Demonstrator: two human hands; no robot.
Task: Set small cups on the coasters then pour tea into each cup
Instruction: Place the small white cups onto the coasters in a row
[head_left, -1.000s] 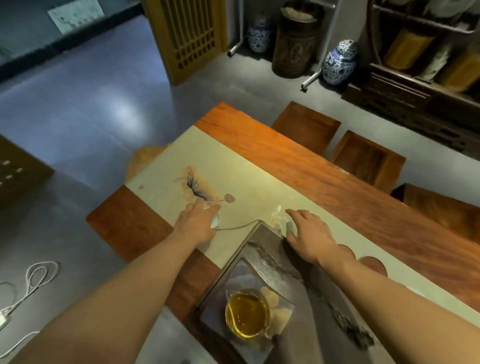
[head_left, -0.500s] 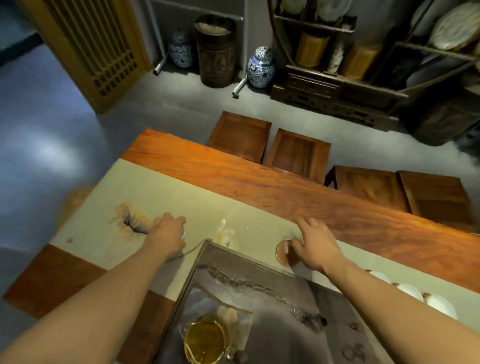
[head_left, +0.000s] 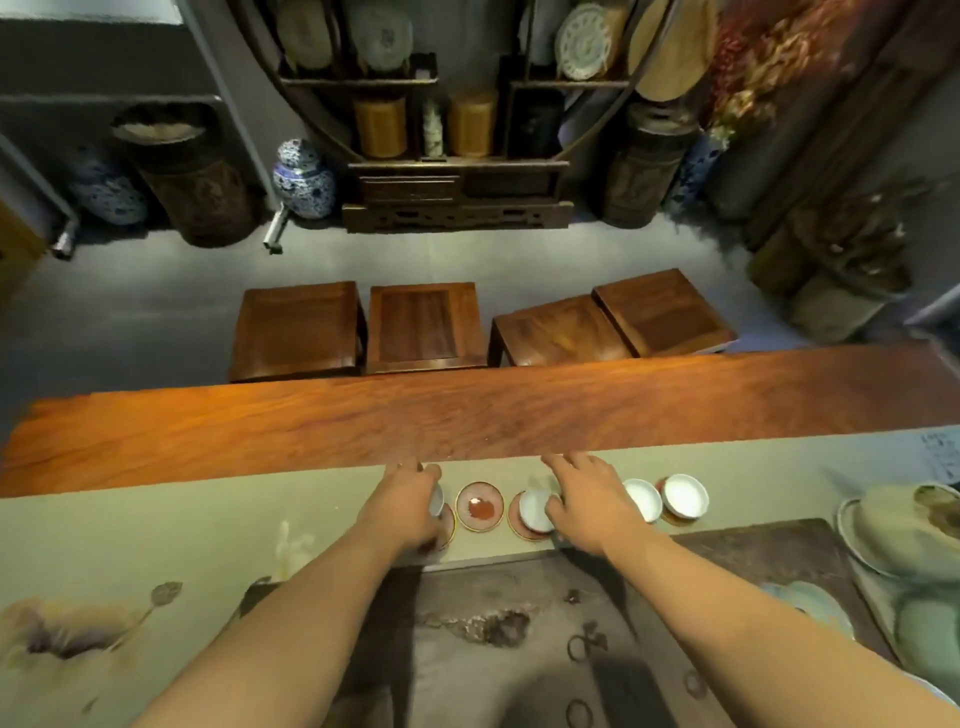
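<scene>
Several round red coasters lie in a row on the pale table runner. My left hand is shut on a small white cup, held just over the leftmost coaster. The second coaster is bare. My right hand grips another white cup by its rim; the cup sits slightly tilted on the third coaster. Two more white cups stand on coasters further right. No tea pitcher is in view.
A dark stone tea tray lies under my forearms. Pale green bowls and a plate crowd the right end. Beyond the runner is bare red wood tabletop, then several wooden stools and a shelf of jars.
My view has swung right along the table. Both hands have moved right to the coaster row, each with a cup. The tea pitcher has dropped out of view.
</scene>
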